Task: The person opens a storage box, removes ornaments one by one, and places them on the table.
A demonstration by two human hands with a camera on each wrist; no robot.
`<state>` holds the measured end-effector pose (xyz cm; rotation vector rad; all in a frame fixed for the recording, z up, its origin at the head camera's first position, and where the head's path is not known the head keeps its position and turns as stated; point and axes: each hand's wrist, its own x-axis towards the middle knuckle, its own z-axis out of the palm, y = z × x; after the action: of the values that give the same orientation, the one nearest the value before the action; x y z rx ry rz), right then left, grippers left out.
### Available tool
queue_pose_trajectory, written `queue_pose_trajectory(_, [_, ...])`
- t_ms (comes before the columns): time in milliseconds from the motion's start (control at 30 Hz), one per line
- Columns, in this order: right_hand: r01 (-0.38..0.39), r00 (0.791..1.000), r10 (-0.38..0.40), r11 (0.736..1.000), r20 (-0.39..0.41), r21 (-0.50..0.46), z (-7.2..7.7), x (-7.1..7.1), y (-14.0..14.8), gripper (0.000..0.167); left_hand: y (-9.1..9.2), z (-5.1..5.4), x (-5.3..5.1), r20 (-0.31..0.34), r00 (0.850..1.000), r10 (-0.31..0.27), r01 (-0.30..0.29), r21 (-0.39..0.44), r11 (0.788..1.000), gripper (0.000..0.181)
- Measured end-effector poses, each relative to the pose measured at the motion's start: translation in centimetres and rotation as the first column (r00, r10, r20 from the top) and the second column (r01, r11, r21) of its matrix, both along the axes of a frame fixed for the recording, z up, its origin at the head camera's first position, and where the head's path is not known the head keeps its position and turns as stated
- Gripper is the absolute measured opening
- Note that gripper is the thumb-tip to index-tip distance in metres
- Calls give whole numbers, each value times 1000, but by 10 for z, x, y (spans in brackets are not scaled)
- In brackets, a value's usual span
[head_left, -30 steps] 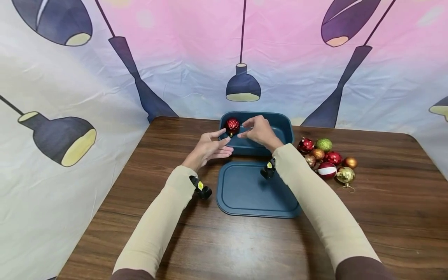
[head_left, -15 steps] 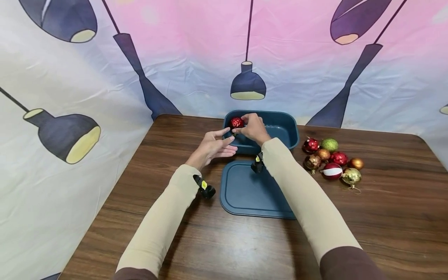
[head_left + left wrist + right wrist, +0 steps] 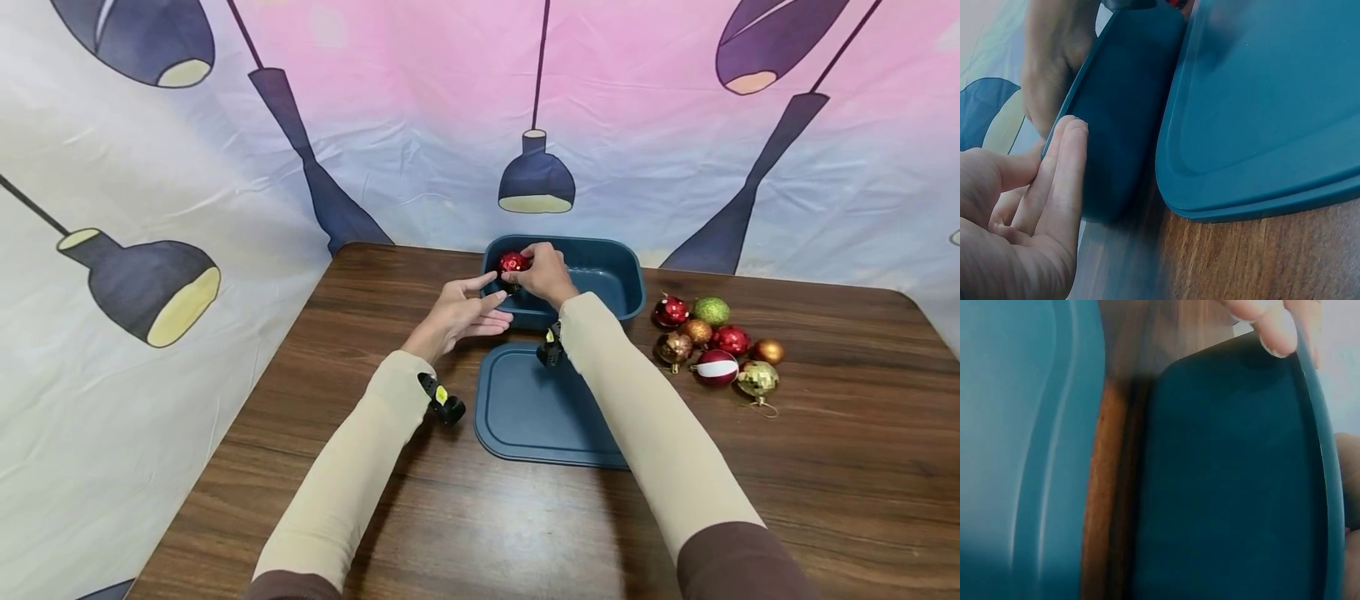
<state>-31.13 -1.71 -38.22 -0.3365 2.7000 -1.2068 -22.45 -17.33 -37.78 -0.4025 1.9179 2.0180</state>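
A shiny red Christmas bauble (image 3: 512, 262) is in the left end of the blue rectangular box (image 3: 633, 287). My right hand (image 3: 546, 275) pinches the bauble from its right side between thumb and fingers. My left hand (image 3: 459, 315) is at the box's near left corner, its fingers extended and spread. In the left wrist view, straight fingers (image 3: 1069, 162) lie against the box's outer wall (image 3: 1125, 106), with the thumb side up at the rim. The bauble's cap is partly hidden between the hands. In the right wrist view, the box wall (image 3: 1229, 469) hides the right hand's grip.
A matching blue lid (image 3: 536, 408) lies flat in front of the box. Right of the box, several red, gold, green, copper and striped baubles (image 3: 716, 367) cluster on the wooden table (image 3: 840, 467). A patterned cloth (image 3: 420, 108) hangs behind the table.
My right hand has moved left across the box and taken hold of the red bauble. The left hand keeps its place at the corner. The head view has shifted slightly.
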Motion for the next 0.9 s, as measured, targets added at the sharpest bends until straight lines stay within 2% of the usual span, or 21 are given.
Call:
queue_pose_trajectory(333, [-15, 999, 16, 1000, -31, 14, 15, 2, 13, 55, -2, -1, -5, 5, 1000, -2, 2, -3, 1000, 58])
queue_pose_trajectory(500, [1, 999, -1, 1000, -32, -2, 24, 3, 26, 54, -2, -2, -8, 5, 1000, -10, 10, -7, 1000, 60])
queue_pose_trajectory(700, [7, 999, -8, 999, -54, -35, 35, 9, 45, 53, -4, 0, -8, 3, 1000, -21, 21, -17, 1000, 60])
queue_pose_trajectory(900, [18, 996, -19, 1000, -83, -18, 49, 20, 67, 53, -5, 2, -8, -2, 1000, -18, 18, -17, 1000, 57])
